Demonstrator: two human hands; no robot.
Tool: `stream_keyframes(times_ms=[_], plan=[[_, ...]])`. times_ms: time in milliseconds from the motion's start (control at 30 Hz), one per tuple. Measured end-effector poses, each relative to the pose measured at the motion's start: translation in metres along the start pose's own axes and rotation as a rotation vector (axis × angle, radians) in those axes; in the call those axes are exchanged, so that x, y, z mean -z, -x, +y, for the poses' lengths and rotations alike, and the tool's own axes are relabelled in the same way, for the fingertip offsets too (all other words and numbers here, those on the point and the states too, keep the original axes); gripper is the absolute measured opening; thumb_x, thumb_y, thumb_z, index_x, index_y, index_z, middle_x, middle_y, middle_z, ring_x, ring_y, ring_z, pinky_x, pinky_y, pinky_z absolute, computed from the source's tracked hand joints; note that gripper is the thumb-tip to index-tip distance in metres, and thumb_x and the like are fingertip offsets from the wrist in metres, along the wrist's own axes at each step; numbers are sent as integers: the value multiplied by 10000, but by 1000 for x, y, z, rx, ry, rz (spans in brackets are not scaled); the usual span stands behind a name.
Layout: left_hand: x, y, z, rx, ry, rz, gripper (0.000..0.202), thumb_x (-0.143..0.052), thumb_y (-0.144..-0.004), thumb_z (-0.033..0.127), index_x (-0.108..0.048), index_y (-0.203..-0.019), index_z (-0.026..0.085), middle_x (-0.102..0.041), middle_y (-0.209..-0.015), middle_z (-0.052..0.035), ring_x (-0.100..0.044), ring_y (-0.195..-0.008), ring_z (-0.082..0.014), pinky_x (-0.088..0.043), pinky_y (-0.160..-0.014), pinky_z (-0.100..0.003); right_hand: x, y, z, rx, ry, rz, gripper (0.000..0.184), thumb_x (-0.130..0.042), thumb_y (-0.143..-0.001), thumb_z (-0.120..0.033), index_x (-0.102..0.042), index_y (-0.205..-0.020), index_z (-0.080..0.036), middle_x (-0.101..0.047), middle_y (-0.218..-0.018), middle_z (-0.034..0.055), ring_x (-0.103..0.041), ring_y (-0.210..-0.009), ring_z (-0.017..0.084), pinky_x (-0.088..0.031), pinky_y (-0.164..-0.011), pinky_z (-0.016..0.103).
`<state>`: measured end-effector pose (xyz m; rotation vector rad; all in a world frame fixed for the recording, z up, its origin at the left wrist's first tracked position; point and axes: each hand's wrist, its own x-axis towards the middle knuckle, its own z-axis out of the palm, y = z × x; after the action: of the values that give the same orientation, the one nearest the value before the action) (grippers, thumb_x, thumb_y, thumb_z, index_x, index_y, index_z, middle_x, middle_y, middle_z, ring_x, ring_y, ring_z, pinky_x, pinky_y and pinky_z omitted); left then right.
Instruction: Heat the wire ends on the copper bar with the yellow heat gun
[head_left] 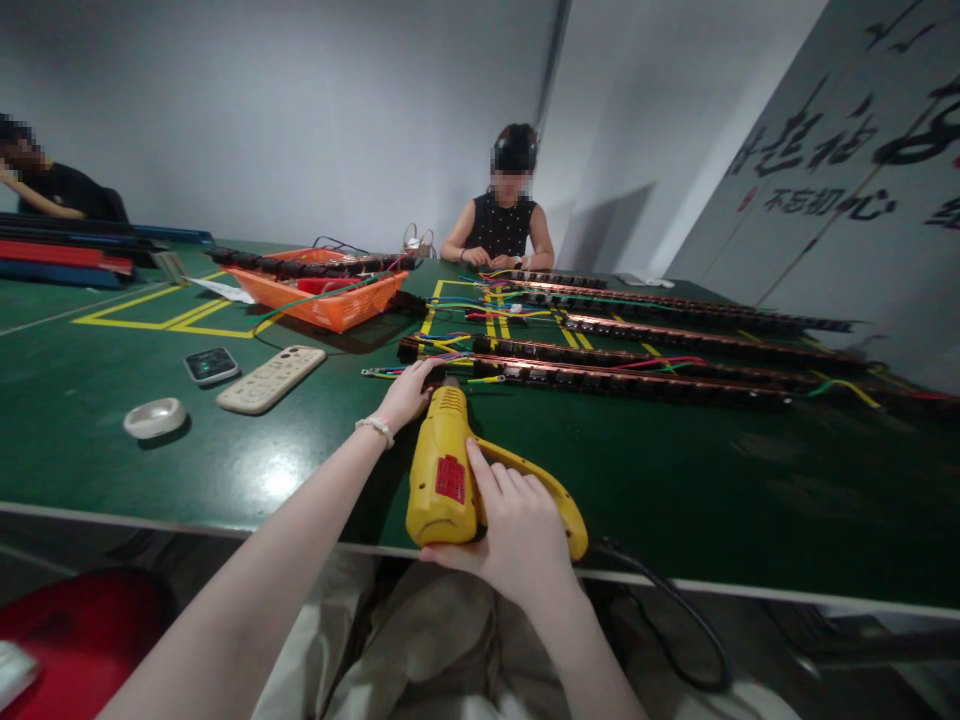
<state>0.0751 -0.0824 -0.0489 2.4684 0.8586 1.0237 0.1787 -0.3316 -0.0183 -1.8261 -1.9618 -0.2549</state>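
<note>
My right hand (pixel 521 520) is wrapped round the handle of a yellow heat gun (pixel 442 480) with a red label on its back. The gun's metal nozzle (pixel 451 382) points away from me, toward the wire ends. My left hand (pixel 409 393) is closed on thin coloured wires (pixel 386 373) beside the nozzle; its fingertips are partly hidden. These wires run to the near end of a long black strip with copper bars (pixel 600 380). A green-yellow wire with a metal end (pixel 487 380) sticks out just right of the nozzle.
More copper strips (pixel 675 335) lie behind. An orange basket (pixel 330 305) holds another strip. A beige remote control (pixel 271 380), a phone-like device (pixel 211 366) and a white oval object (pixel 154 418) lie left. A black cord (pixel 675 610) hangs over the edge. A co-worker (pixel 502 220) sits opposite.
</note>
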Motion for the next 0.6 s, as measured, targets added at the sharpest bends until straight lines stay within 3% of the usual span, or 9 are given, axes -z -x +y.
stream_keyframes(times_ms=[200, 333, 600], plan=[[0, 1, -5, -27, 130, 18, 474, -471, -748, 63, -524, -1204, 181, -588, -1160, -88, -542, -1113, -209, -419, -1002, -392, 18, -3, 31, 53, -135, -155, 1138, -615, -537, -789, -335, -1417, -124, -624, -1081, 105, -578, -948, 267, -423, -863, 418], [-1, 1, -10, -46, 123, 24, 474, -494, -734, 58, -522, -1194, 169, -587, -1156, -89, -539, -1113, -211, -409, -1012, -401, 23, 3, 49, 36, -145, -155, 1183, -684, -463, -763, -334, -1418, -158, -621, -1125, 97, -586, -967, 267, -438, -866, 406], [-3, 2, -15, -58, 111, 36, 436, -534, -764, 98, -514, -1192, 179, -589, -1115, -88, -555, -1077, -230, -434, -972, -413, 27, 14, 82, 12, -17, -99, 1100, -679, -515, -742, -371, -1394, -155, -606, -1190, 127, -609, -979, 289, -481, -839, 413]])
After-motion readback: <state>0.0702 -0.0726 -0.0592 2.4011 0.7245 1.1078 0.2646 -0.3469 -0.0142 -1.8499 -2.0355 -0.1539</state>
